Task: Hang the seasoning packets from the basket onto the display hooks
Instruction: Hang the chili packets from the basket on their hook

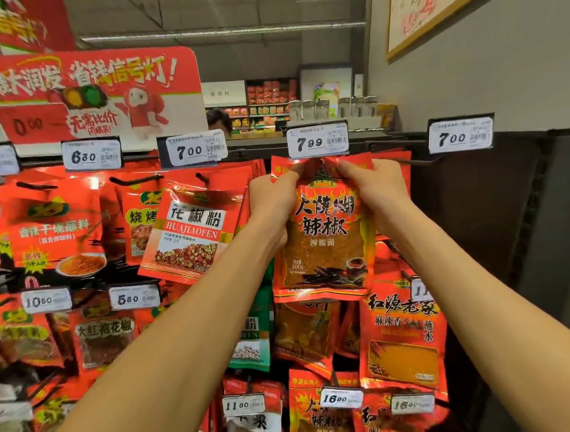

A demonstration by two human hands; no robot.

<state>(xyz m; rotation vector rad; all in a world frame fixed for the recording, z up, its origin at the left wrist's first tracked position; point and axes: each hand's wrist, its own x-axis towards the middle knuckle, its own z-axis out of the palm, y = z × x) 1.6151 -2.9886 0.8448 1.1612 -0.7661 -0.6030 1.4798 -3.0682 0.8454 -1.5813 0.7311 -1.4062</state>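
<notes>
Hanging packet: a red chilli-flake seasoning packet (324,233) is held upright between both hands, its top edge up under the 7.99 price tag (318,142).
Left hand: the left hand (273,203) pinches the packet's top left corner, fingertips curled over the upper edge.
Right hand: the right hand (375,193) pinches the top right corner in the same way, thumb toward the centre hole area.
Hook: whether the packet's hole is on a peg cannot be told; the top is hidden by the fingers and the tag.
Behind the hands: more red packets (390,162) of the same row hang just behind the held one.
Left of the left hand: a tilted Sichuan-pepper powder packet (194,231) hangs beside the wrist, under a 7.00 price tag (194,151).
Right of the right hand: a bare black display hook (422,162) juts out below another 7.00 tag (460,136).
Below the hands: an orange-red dipping-spice packet (404,335) hangs under the right forearm, touching the held packet's lower right edge.
Above the left hand: a red promotional sign (82,94) tops the rack.
</notes>
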